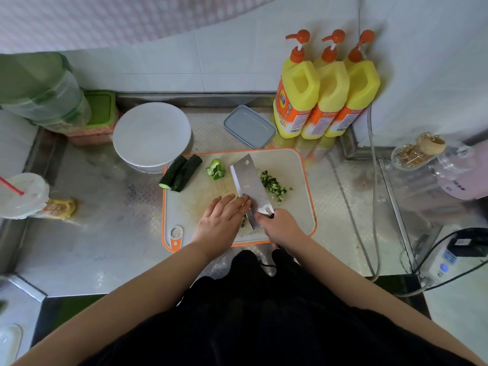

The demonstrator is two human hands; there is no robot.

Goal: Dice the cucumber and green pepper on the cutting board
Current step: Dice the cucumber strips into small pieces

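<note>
A white cutting board [298,167] with an orange rim lies on the steel counter. Two dark cucumber lengths [181,172] rest at its far left corner, and a green pepper piece [216,169] sits beside them. A pile of diced cucumber [273,184] lies right of the cleaver [250,184]. My right hand [281,228] grips the cleaver's handle, blade edge down on the board. My left hand [221,220] lies flat, fingers pressed on cucumber strips [243,222] against the blade's left side; most of those strips are hidden.
A white round lid or plate [151,134] stands behind the board's left end, a grey lidded box [249,126] behind its middle. Three yellow pump bottles [326,99] line the back right. A plastic cup with a red straw [22,195] stands at left; cables and a power strip [449,257] at right.
</note>
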